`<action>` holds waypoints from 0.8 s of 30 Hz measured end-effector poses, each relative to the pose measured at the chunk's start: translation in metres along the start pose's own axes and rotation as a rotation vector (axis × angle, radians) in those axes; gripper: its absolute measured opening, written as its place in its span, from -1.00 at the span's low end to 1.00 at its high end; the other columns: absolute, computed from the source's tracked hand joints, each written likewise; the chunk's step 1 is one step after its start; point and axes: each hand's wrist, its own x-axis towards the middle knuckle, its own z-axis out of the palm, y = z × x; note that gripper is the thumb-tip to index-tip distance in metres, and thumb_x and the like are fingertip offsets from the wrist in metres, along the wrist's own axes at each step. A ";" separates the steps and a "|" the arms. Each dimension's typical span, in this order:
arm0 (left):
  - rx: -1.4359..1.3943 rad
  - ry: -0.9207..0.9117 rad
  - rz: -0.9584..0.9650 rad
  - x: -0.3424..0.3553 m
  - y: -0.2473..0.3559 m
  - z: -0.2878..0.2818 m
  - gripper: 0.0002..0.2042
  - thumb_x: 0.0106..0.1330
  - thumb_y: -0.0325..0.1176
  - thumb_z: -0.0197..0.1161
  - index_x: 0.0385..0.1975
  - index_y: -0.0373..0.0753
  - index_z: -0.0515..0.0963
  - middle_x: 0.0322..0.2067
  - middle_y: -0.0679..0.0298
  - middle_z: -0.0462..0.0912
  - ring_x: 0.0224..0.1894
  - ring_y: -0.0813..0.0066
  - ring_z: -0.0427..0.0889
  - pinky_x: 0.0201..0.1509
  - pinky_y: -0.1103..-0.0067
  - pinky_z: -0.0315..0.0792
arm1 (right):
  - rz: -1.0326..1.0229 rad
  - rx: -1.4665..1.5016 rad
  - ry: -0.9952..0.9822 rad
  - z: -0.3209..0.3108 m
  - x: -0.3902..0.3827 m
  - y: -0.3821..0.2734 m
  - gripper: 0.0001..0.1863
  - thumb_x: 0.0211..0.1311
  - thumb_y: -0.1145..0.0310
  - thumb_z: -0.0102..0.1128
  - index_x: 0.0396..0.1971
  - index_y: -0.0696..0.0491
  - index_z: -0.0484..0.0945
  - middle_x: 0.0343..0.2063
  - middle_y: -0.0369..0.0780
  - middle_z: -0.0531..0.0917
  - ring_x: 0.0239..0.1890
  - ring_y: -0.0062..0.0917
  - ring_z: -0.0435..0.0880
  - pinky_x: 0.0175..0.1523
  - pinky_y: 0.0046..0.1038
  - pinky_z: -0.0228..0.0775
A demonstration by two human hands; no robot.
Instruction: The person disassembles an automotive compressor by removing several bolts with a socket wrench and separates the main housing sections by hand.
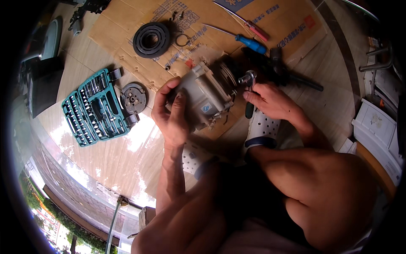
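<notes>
Slanting lengthwise toward upper right, housing (198, 94) is clasped in left hand (173, 114), ratchet (248, 78) in right hand (270, 101).

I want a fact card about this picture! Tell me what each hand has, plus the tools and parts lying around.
Left hand: holding the grey metal machine part
Right hand: gripping a ratchet wrench near that part's right end
Screwdrivers: one blue-handled, one red-handled, both on cardboard
Tool case: teal, open, holding metal pieces
Black ring: on the cardboard
Metal disc: beside the case
</notes>
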 end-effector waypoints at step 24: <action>-0.015 -0.010 -0.021 0.000 0.002 0.000 -0.74 0.42 -0.55 0.18 0.07 -0.40 0.56 -0.07 0.23 0.66 -0.01 0.53 0.56 0.20 0.58 0.39 | 0.145 0.553 0.099 0.017 0.000 -0.046 -0.42 0.42 -0.14 0.19 -0.43 0.17 0.60 -0.61 -0.30 0.59 -0.55 -0.68 0.56 -0.46 -0.58 0.42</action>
